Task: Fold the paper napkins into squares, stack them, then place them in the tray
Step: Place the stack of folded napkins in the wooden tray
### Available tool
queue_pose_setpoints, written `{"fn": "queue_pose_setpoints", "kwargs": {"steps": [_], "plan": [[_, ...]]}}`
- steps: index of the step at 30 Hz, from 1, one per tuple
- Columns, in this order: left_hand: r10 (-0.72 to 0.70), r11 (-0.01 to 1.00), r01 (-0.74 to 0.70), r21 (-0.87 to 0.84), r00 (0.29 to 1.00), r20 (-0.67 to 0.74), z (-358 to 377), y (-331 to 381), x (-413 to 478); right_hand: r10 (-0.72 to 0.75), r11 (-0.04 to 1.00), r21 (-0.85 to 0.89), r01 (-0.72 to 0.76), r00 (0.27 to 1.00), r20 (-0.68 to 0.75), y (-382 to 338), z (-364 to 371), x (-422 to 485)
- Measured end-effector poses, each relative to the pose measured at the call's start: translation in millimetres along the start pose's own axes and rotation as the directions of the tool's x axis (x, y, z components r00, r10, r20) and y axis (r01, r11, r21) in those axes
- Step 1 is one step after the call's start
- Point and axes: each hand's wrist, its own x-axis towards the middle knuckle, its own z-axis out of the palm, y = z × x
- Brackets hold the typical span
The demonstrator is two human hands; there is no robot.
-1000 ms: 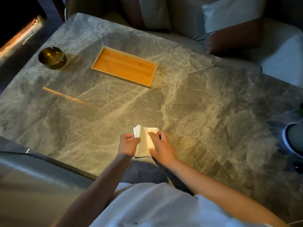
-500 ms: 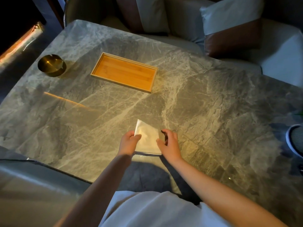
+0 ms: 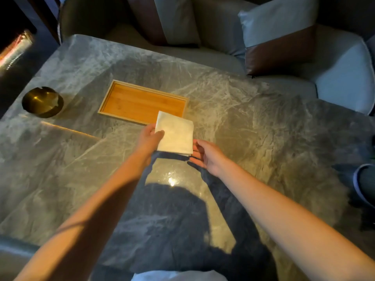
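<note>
A stack of white paper napkins, folded square, hangs above the marble table. My left hand pinches its left edge, thumb on top. My right hand is at the stack's lower right corner with fingers spread, only the fingertips near the paper. The wooden tray lies just beyond, and the stack's far corner overlaps the tray's near right rim in view. Inside the tray only its bare floor shows.
A round brass ashtray sits at the table's left edge. Upholstered chairs with cushions stand behind the far side. A dark object with a light rim is at the right edge. My shadow falls on the near part of the table.
Both hands lifted the napkin stack from the near table and carried it forward toward the tray. My right hand has loosened its hold and opened.
</note>
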Motion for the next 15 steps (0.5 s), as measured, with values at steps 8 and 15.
{"fn": "queue_pose_setpoints", "kwargs": {"steps": [8, 15], "plan": [[0.099, 0.947, -0.066, 0.316, 0.991, -0.089, 2.9, 31.0, 74.1, -0.109, 0.987, -0.124, 0.107, 0.994, -0.015, -53.0, 34.9, 38.3], [0.156, 0.918, -0.116, 0.379, 0.985, -0.075, 4.3, 23.1, 89.3, -0.138, 0.976, -0.172, 0.13, 0.99, -0.037, -56.8, 37.0, 56.1]]}}
